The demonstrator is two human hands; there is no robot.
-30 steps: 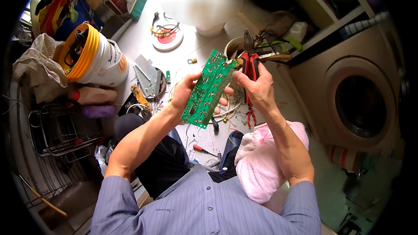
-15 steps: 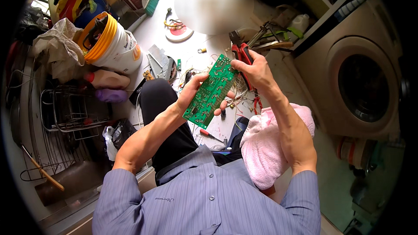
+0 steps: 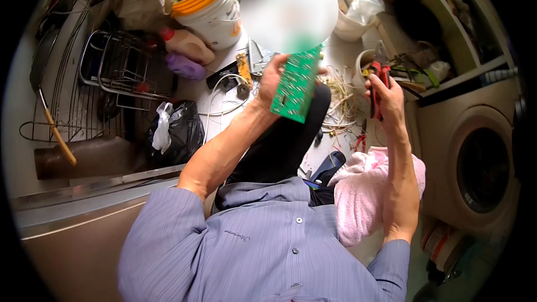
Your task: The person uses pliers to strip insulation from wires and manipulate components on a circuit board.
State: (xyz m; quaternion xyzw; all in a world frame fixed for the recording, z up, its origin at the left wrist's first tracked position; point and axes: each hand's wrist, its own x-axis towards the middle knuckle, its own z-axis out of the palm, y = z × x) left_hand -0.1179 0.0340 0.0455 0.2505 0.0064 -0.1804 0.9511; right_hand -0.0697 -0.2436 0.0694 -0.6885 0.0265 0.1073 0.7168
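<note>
My left hand grips a long green circuit board by its left side, tilted and angled upward, its top end lost in a blurred patch. Right of it, apart from the board, my right hand is closed on pliers with red and black handles, jaws pointing up. Below and between them lies a tangle of thin wires. A pink towel rests beside my right forearm.
At the left are a wire rack, a knotted black bag and plastic bottles. A yellow-rimmed bucket and a small white bucket stand farther back. A washing machine and open shelving are at the right.
My right hand and pliers have moved rightward, away from the board. The board has shifted up and right in the view. The camera has turned, bringing more of the left side into view.
</note>
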